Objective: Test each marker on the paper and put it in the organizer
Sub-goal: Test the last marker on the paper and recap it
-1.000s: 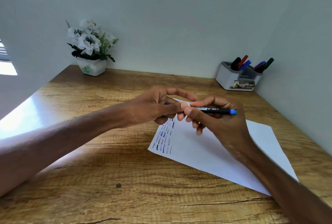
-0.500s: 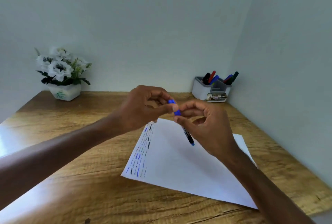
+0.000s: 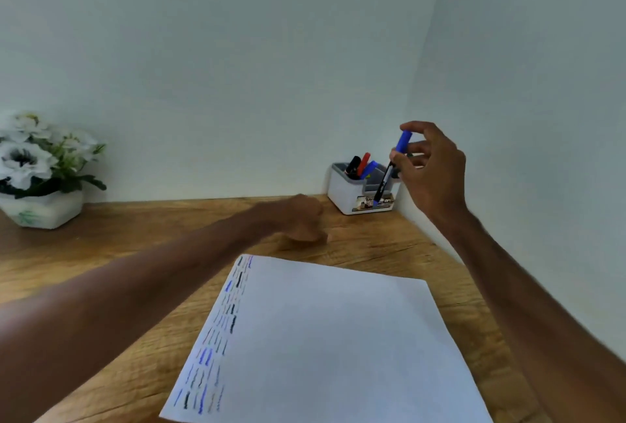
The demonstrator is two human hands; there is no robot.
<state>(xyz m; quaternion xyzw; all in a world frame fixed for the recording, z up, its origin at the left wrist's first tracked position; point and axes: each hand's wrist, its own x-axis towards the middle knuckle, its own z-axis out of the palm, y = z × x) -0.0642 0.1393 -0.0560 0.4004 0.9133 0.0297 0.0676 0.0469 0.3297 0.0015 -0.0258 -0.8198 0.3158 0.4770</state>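
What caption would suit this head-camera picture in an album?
Right hand lowers a blue-capped marker toward the organizer, beyond the test-marked paper.

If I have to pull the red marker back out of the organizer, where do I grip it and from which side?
Pinch the red marker by its exposed upper end, coming from above. It leans in the organizer with its lower part hidden by the wall, a black marker close on its left and a blue one on its right, so a narrow fingertip pinch probably fits best.

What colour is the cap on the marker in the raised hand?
Blue, on a black barrel; the head view shows the marker in the right hand.
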